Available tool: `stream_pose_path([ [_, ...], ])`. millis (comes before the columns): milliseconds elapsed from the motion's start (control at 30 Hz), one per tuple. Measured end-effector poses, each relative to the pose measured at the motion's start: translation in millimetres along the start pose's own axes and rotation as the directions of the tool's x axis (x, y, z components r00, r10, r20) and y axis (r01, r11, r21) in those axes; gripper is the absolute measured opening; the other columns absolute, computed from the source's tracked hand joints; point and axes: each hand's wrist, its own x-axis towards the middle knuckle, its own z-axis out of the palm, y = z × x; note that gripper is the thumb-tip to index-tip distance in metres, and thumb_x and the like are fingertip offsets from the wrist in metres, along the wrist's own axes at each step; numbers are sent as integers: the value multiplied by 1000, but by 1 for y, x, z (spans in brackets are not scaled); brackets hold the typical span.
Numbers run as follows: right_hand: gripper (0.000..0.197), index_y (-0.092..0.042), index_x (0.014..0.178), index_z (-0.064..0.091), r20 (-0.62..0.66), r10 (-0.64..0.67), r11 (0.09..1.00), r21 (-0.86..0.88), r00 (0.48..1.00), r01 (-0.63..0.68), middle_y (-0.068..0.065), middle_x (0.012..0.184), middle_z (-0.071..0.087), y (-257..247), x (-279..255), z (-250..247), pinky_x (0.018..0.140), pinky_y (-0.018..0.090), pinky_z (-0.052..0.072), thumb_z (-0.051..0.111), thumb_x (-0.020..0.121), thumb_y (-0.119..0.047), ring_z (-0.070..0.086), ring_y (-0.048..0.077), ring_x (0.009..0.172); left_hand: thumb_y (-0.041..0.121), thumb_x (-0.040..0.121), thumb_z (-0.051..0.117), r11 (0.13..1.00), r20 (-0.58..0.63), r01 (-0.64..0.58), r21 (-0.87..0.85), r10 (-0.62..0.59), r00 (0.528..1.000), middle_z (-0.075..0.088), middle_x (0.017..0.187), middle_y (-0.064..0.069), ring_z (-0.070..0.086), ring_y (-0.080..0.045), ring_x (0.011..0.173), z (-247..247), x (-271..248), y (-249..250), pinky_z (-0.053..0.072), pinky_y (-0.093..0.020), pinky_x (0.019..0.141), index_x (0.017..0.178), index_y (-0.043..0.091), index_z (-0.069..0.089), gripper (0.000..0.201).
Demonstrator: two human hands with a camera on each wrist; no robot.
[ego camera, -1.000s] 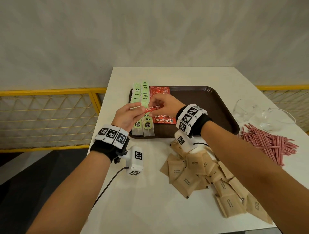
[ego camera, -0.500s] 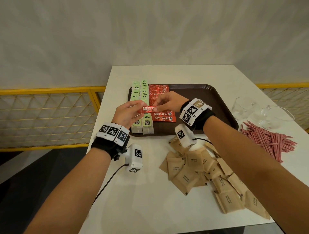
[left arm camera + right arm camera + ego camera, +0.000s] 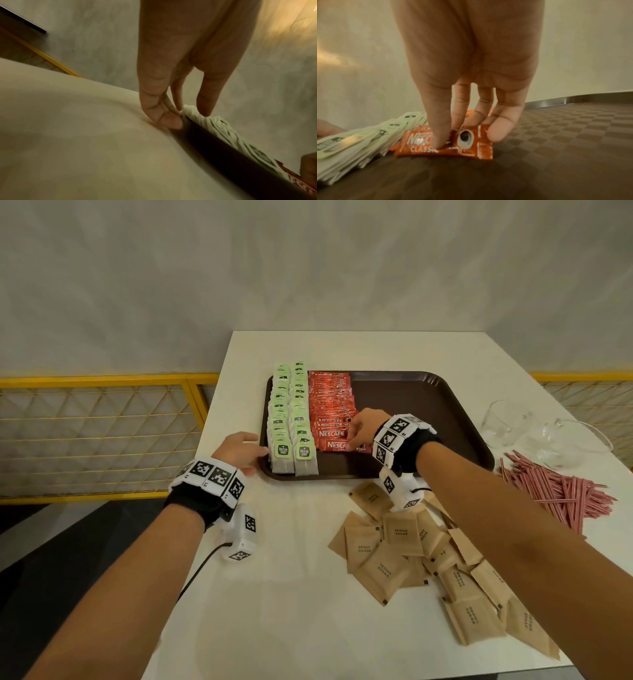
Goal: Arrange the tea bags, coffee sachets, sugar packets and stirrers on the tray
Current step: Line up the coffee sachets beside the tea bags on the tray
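- Tea bags (image 3: 291, 419), pale green tags on white paper envelopes, lie overlapped in two columns along the left side of the brown tray (image 3: 428, 419).
- Left hand (image 3: 239, 451), which half a second ago was raised over the tray sharing a red sachet with the other hand, now rests at the tray's left rim; its relaxed fingers touch the rim and the outer tea bags and hold nothing.
- Coffee sachets (image 3: 330, 405), glossy red foil rectangles, form one shingled column just right of the tea.
- Nearest sachet (image 3: 447, 143), a second ago in the air, now lies flat at the front of that column; the coffee column looks nearly or fully complete.
- Right hand (image 3: 364, 428) presses it down with straight fingertips, gripping nothing.
- Tray floor shows a fine chequered texture and is bare to the right.
- Sugar packets (image 3: 411, 556), matte brown paper squares, lie heaped on the white table (image 3: 291, 611), off the tray.
- Stirrers (image 3: 555, 491), thin pink sticks, lie piled further right, beside clear glass cups (image 3: 548, 436).
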Motion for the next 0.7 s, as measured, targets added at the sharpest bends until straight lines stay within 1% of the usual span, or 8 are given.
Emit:
stream_pose_path([
  [100, 14, -15, 82, 63, -31, 0, 999, -38, 1000, -1, -2, 83, 62, -3, 6, 3, 65, 19, 47, 75, 78, -21, 58, 13, 77, 4, 89, 58, 1000, 32, 20, 12, -21, 999, 61, 117, -16, 60, -28, 96, 3, 3, 1, 52, -42, 86, 127, 9, 50, 39],
  [167, 17, -19, 74, 59, -41, -1, 999, -46, 999, 0, -2, 82, 61, -5, 8, 4, 66, 21, 48, 75, 78, -22, 58, 14, 80, 1, 89, 57, 999, 51, 38, -5, -38, 998, 63, 114, -16, 62, -30, 101, 1, 6, -1, 51, -47, 92, 123, 8, 54, 35],
  [267, 16, -15, 84, 61, -44, -7, 998, -57, 999, 4, 0, 88, 61, -7, 10, 4, 77, 28, 51, 74, 78, -22, 58, 16, 86, -2, 87, 57, 997, 68, 62, -52, -58, 996, 64, 114, -17, 63, -31, 103, -1, 24, -9, 52, -50, 90, 123, 6, 56, 37],
  [333, 18, -12, 91, 63, -41, -19, 998, -65, 999, 16, 1, 92, 60, -9, 11, 5, 81, 29, 50, 73, 79, -21, 58, 16, 87, -1, 88, 56, 995, 65, 76, -63, -72, 995, 64, 114, -14, 62, -28, 101, 1, 20, -7, 54, -45, 86, 117, 6, 58, 30],
  [400, 20, -12, 93, 62, -40, -28, 998, -66, 999, 25, 1, 94, 59, -10, 10, 6, 81, 28, 48, 73, 79, -21, 57, 17, 88, 1, 90, 54, 995, 73, 87, -49, -84, 994, 63, 109, -13, 60, -25, 97, 2, 14, -3, 54, -36, 81, 98, 10, 61, 14],
  [433, 21, -12, 94, 62, -44, -33, 997, -67, 998, 30, 1, 96, 57, -10, 9, 6, 81, 27, 47, 73, 79, -21, 56, 17, 90, 2, 91, 54, 995, 75, 89, -43, -85, 994, 63, 108, -13, 60, -23, 94, 3, 13, -4, 53, -33, 77, 94, 11, 61, 12],
  [533, 25, -12, 93, 57, -85, -37, 998, -57, 996, 32, 1, 97, 53, -10, 6, 4, 81, 27, 44, 75, 78, -21, 52, 16, 90, 0, 92, 51, 995, 73, 78, -66, -74, 995, 62, 106, -10, 59, -16, 79, 5, 14, -6, 49, -26, 62, 108, 10, 61, 21],
  [700, 34, -14, 91, 50, -94, -11, 1000, -26, 995, 9, 0, 98, 53, -7, 3, 5, 78, 26, 42, 77, 75, -26, 50, 14, 89, 0, 93, 50, 994, 61, 60, -88, -55, 997, 61, 105, -11, 58, -20, 87, 6, 14, -8, 49, -26, 64, 119, 7, 58, 29],
])
